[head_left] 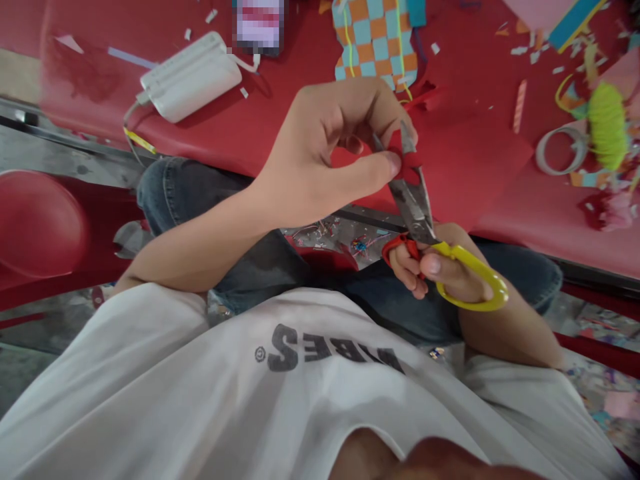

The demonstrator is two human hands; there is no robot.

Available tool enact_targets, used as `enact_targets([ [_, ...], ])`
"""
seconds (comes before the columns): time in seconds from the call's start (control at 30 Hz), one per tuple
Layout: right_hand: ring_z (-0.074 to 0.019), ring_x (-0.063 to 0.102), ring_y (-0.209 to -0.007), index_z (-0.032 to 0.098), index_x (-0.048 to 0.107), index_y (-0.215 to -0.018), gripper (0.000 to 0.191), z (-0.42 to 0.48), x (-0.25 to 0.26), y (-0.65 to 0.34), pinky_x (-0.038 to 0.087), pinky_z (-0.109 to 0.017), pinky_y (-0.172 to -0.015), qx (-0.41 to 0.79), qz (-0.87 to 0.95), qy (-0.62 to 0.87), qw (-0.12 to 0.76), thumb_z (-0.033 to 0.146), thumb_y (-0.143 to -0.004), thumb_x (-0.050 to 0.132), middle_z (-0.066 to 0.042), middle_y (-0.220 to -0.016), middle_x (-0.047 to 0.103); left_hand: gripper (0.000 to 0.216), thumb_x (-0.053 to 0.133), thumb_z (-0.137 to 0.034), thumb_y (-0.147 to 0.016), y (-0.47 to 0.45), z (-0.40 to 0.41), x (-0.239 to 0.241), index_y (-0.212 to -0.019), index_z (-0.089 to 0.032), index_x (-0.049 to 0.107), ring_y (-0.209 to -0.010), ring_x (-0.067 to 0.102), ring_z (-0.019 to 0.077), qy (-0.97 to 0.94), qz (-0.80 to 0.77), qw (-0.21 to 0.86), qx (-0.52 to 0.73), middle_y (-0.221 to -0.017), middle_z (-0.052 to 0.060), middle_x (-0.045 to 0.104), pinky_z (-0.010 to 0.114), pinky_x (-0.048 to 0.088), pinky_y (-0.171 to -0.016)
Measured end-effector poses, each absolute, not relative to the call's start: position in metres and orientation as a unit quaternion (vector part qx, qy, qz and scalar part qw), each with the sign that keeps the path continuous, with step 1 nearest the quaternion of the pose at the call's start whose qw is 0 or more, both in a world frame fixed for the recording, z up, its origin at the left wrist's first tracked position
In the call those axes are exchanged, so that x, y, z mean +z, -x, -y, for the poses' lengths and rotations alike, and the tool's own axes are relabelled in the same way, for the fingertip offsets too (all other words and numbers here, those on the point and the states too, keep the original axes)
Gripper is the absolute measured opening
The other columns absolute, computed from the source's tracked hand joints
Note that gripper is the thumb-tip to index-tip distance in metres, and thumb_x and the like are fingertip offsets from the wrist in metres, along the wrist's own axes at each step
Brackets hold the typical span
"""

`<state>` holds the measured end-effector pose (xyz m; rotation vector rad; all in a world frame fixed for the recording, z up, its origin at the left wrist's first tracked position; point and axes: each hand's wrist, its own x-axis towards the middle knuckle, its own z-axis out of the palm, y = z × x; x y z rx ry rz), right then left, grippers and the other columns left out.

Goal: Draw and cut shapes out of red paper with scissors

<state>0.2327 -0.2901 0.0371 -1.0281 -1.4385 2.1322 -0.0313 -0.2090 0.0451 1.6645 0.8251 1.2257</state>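
My left hand (325,153) pinches a small piece of red paper (407,163) between thumb and fingers, above my lap at the table's near edge. My right hand (440,270) grips scissors (417,207) by their yellow and red handles. The metal blades point up and close on the red paper just beside my left thumb.
The red table (475,167) carries a white power bank (193,77) with a cable at the back left. A woven orange-and-blue paper mat (375,43) lies at the back centre. A tape roll (560,150), a green paper coil (607,123) and paper scraps lie at right. A red stool (40,227) stands left.
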Motion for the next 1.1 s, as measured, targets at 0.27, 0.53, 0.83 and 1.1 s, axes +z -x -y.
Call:
enact_targets([
  [0.27, -0.0107, 0.059, -0.044, 0.016, 0.065, -0.071, 0.058, 0.291, 0.039, -0.232, 0.043, -0.02, -0.042, 0.748, 0.518, 0.365, 0.197, 0.065, -0.1, 0.076, -0.002, -0.061, 0.061, 0.039, 0.083, -0.059, -0.091, 0.028, 0.209, 0.036, -0.099, -0.025, 0.065, -0.11, 0.073, 0.0244, -0.647, -0.259, 0.429, 0.575, -0.104, 0.004, 0.066, 0.033, 0.053, -0.078],
  [0.53, -0.0124, 0.061, -0.046, 0.016, 0.065, -0.072, 0.059, 0.292, 0.038, -0.232, 0.044, -0.021, -0.042, 0.741, 0.525, 0.366, 0.205, 0.067, -0.101, 0.074, -0.004, -0.063, 0.062, 0.048, 0.076, -0.068, -0.1, 0.024, 0.211, 0.031, -0.098, -0.024, 0.057, -0.092, 0.07, 0.0165, -0.651, -0.285, 0.387, 0.588, -0.1, 0.002, 0.06, 0.03, 0.047, -0.073],
  [0.83, -0.0133, 0.061, -0.046, 0.018, 0.066, -0.072, 0.057, 0.296, 0.036, -0.227, 0.043, -0.022, -0.041, 0.705, 0.547, 0.386, 0.233, 0.065, -0.103, 0.075, -0.004, -0.062, 0.062, 0.042, 0.085, -0.057, -0.099, 0.016, 0.215, 0.023, -0.088, -0.024, 0.06, -0.075, 0.054, 0.0146, -0.616, -0.249, 0.396, 0.634, -0.085, 0.0, 0.059, 0.033, 0.039, -0.066],
  [1.1, -0.0131, 0.06, -0.046, 0.018, 0.067, -0.073, 0.054, 0.298, 0.033, -0.228, 0.042, -0.022, -0.04, 0.696, 0.548, 0.392, 0.249, 0.062, -0.104, 0.075, -0.004, -0.062, 0.062, 0.02, 0.084, -0.028, -0.097, 0.02, 0.218, 0.027, -0.083, -0.021, 0.071, -0.075, 0.058, 0.0124, -0.602, -0.251, 0.439, 0.618, -0.082, 0.0, 0.07, 0.03, 0.041, -0.065],
])
